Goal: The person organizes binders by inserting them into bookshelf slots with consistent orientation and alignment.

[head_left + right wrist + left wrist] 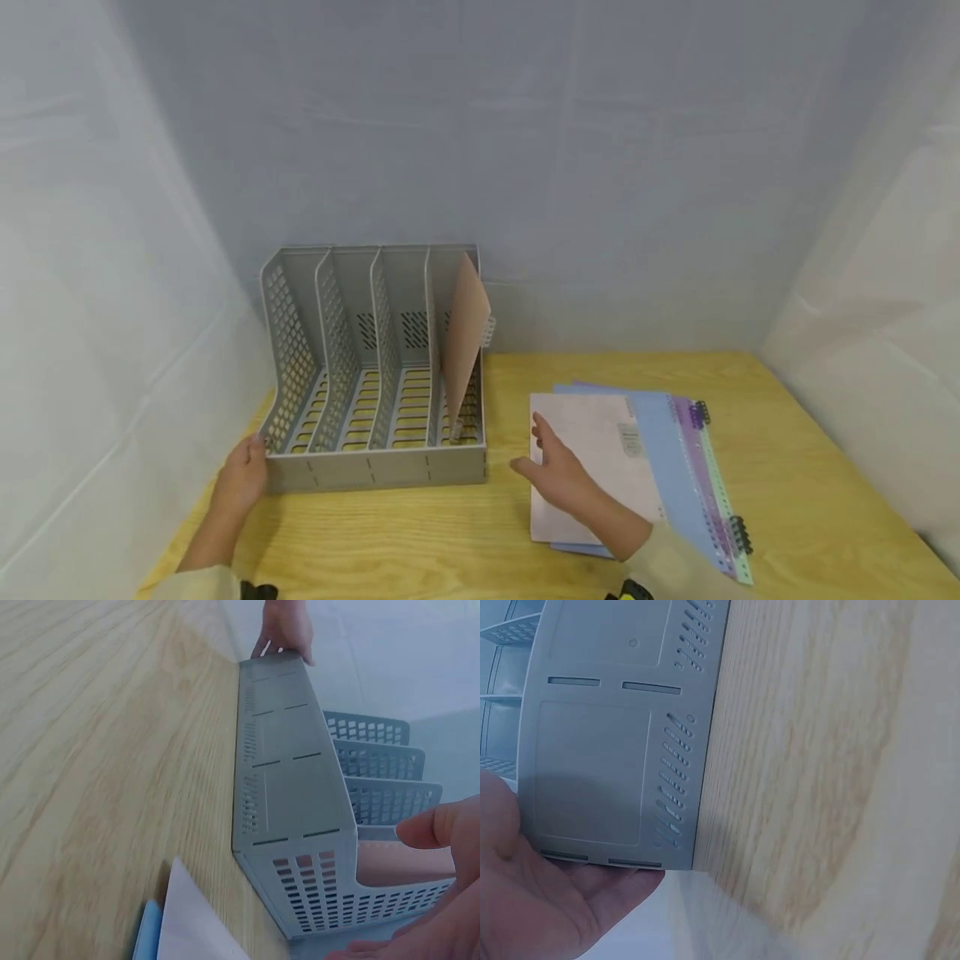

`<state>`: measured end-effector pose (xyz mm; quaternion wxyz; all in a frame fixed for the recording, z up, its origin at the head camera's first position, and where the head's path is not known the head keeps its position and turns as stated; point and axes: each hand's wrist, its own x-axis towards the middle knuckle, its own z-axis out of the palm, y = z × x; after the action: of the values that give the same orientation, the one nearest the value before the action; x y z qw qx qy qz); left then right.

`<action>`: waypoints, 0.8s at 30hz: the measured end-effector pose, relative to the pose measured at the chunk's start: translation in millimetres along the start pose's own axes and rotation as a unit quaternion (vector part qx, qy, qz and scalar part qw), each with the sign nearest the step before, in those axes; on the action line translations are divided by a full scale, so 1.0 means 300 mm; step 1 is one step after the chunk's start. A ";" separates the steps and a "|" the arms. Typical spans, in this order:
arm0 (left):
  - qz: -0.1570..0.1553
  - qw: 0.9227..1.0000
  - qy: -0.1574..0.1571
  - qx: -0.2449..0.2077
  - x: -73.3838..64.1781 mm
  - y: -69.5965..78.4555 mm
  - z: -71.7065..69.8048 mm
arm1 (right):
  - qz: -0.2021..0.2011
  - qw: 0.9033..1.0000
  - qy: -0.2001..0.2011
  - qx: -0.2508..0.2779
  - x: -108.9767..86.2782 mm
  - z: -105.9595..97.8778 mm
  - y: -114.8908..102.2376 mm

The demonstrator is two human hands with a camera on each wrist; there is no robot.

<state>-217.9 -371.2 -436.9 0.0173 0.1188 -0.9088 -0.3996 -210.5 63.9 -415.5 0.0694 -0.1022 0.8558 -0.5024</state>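
Observation:
A grey file organizer with upright dividers stands at the back left of the table. My left hand grips its front left corner; in the left wrist view the fingers lie against the side. A pink notebook leans in the rightmost compartment, its spiral binding toward the right wall. My right hand is over a pale pink notebook with thumb and fingers spread, holding nothing. In the right wrist view this hand appears beside the organizer's right end.
Under the pale pink notebook lie a blue notebook, a purple one and a green one, overlapping, with dark spiral bindings to the right. White sheeting rises behind and beside the wooden table.

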 end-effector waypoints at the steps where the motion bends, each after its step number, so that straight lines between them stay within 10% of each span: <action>1: 0.000 1.000 -0.006 0.003 0.000 -0.002 -0.002 | 0.000 1.000 0.000 -0.005 -0.006 -0.008 0.010; 10: 0.027 0.996 0.014 0.078 0.005 -0.019 -0.014 | 0.035 0.999 -0.003 -0.037 -0.035 -0.111 0.081; 24: 0.029 0.998 0.015 0.058 0.006 -0.017 -0.009 | 0.109 0.987 0.018 -0.120 0.008 -0.257 0.184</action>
<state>-218.3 -376.9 -438.9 0.0359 0.0997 -0.9329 -0.3441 -235.8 154.7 -426.3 0.0958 -0.0065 0.9170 -0.3872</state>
